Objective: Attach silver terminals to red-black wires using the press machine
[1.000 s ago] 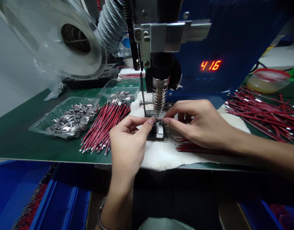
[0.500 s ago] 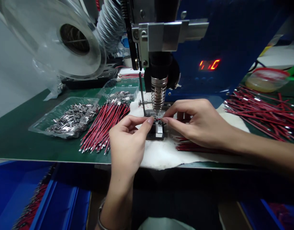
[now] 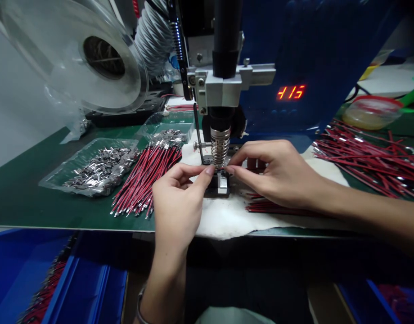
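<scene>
My left hand (image 3: 180, 193) is pinched, thumb against forefinger, at the left side of the small metal fixture (image 3: 222, 181); whatever lies between those fingertips is too small to make out. From the right, my right hand (image 3: 277, 171) pinches the end of a thin red wire (image 3: 227, 168) at the same fixture. The spring-wrapped soldering head (image 3: 220, 143) of the machine is down between both sets of fingertips, its tip hidden at the fixture. Under my right hand lies a small bundle of red and black wires (image 3: 271, 207) on a white cloth (image 3: 223, 220).
Left stand a clear tray of small metal parts (image 3: 102, 168) and a pile of red and black wires (image 3: 148, 175). More wires (image 3: 372, 162) lie at the right, near a red-rimmed tub (image 3: 372, 111). Behind is the blue machine body (image 3: 294, 54); blue bins (image 3: 85, 283) sit below the table.
The soldering head and its silver bracket have come down toward the fixture. The red display digits have changed. Both my hands keep nearly the same place and pinch.
</scene>
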A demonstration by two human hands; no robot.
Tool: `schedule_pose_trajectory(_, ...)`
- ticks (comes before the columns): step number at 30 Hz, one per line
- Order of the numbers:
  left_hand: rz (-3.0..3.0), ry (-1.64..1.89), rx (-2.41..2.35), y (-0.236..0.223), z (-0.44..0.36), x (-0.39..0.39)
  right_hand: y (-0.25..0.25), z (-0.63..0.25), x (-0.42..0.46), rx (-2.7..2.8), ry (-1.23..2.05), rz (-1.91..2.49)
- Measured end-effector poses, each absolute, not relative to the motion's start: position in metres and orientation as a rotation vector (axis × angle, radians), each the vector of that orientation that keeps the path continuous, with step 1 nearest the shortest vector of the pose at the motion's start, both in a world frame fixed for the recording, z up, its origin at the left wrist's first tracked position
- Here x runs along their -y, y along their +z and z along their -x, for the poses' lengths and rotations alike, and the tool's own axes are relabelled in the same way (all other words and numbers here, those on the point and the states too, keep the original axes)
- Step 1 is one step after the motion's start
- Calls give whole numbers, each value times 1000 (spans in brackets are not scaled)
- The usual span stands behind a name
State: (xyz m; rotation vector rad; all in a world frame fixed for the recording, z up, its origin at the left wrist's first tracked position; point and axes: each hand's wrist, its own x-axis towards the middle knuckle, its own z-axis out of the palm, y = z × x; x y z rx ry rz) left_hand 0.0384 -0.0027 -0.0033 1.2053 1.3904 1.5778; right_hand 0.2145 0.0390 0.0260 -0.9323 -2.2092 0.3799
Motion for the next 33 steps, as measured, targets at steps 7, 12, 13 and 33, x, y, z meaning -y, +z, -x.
schedule_pose_trajectory(7, -1208, 1576, -1400, -3, -39, 3, 26, -214, -39, 2210, 347, 903)
schedule_pose_trajectory(12, -1215, 1564, -1396, -3, -38, 3, 25, -214, -39, 2210, 344, 902)
schedule_pose_trajectory(13, -1218, 1564, -1398, -3, -38, 3, 25, -214, -39, 2210, 342, 903)
schedule_pose_trajectory(33, -1212, 1555, -1382, -4, -37, 4, 27, -215, -38, 2216, 370, 941)
